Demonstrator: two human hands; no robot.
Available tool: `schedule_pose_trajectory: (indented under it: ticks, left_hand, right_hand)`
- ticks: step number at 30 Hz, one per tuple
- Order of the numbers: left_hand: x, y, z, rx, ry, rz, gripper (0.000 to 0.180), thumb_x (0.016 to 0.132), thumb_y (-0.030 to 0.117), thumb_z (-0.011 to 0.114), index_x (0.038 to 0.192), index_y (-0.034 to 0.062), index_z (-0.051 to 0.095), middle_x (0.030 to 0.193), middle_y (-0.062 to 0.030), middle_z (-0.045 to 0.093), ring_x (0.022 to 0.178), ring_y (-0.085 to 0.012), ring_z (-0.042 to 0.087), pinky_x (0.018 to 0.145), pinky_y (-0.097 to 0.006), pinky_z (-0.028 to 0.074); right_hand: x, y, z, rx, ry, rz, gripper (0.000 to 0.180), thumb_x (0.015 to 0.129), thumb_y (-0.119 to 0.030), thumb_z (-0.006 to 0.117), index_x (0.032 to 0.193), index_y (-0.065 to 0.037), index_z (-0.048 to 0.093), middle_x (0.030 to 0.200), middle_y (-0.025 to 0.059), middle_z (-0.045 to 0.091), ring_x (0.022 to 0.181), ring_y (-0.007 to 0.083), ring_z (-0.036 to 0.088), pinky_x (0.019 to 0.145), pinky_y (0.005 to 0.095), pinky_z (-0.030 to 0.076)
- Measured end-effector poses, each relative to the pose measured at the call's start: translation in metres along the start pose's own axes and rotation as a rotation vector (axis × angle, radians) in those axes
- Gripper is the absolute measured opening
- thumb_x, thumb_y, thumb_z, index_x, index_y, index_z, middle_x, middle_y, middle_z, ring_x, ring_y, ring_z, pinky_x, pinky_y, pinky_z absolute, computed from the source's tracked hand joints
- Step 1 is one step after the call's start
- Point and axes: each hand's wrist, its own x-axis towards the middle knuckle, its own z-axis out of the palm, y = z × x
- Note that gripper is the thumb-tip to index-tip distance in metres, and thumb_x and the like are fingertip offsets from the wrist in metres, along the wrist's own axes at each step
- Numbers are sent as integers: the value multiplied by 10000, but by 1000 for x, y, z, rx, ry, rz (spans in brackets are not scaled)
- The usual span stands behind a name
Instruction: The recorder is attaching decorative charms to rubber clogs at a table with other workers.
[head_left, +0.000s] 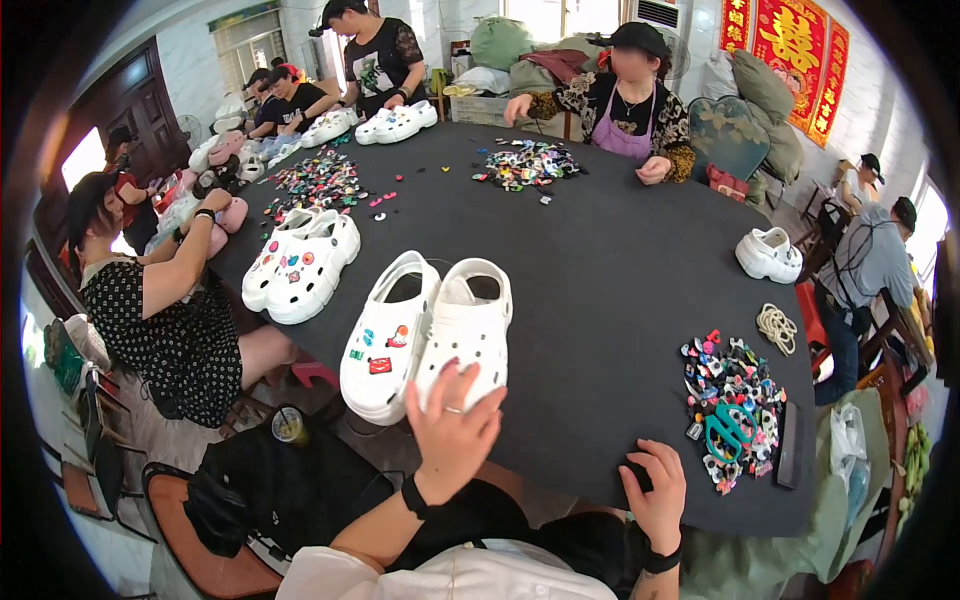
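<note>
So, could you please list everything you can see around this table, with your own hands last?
table: one, black top, fills the middle
clogs in front: pair, white, left one with charms, near edge
clogs with many charms: pair, white, left side
single clog: one, white, right side
clogs at far edge: several, white
near charm pile: one, multicoloured, right of the hands
scissors: one, teal handles, on that pile
far charm piles: two, multicoloured
cord coil: one, cream, right edge
co-workers: several, seated or standing around
left hand: open, on the right front clog's toe
right hand: fingers curled, resting on table edge
</note>
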Motion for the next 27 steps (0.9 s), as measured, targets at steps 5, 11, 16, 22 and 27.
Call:
schedule_pose_trajectory:
  ticks: [5, 11, 16, 22, 27]
  left_hand:
    - [6, -27, -6, -193, 133, -129, 418, 622, 181, 862, 1030, 205, 772, 1270, -94, 601, 1179, -329, 521, 1021, -475, 382]
    - [9, -47, 6, -126, 135, -102, 406, 605, 141, 850, 999, 202, 773, 1250, -50, 606, 1154, -291, 528, 994, -444, 400]
    - [18, -101, 22, 1, 56, -52, 395, 623, 121, 821, 1004, 205, 755, 1281, -55, 606, 1218, -322, 496, 1043, -486, 364]
    - [6, -153, 40, 17, 6, 46, 425, 730, 93, 797, 1144, 153, 724, 1388, -117, 566, 1311, -352, 472, 1117, -502, 324]
    - [1, -156, 51, 77, 92, 114, 324, 849, 126, 738, 1172, 113, 711, 1453, -130, 541, 1361, -337, 464, 1115, -517, 310]
  right_hand:
    - [-1, 1, 0, -1, 8, -1, 211, 764, -80, 779, 953, -47, 690, 1136, 120, 684, 1087, 334, 633, 914, 417, 514]
    - [-2, 4, -1, -8, 7, -21, 206, 776, -91, 777, 962, -51, 698, 1144, 114, 687, 1103, 329, 632, 927, 418, 516]
    - [-2, 5, -1, -20, 13, -21, 205, 792, -118, 780, 974, -59, 707, 1149, 107, 690, 1106, 320, 635, 932, 418, 518]
    - [-5, 13, 2, -24, 18, -52, 200, 837, -182, 743, 988, -58, 701, 1164, 101, 675, 1132, 288, 624, 972, 406, 503]
    - [-12, 15, 9, -7, 87, -61, 199, 891, -203, 690, 1014, -50, 659, 1177, 106, 654, 1165, 291, 594, 1017, 407, 470]
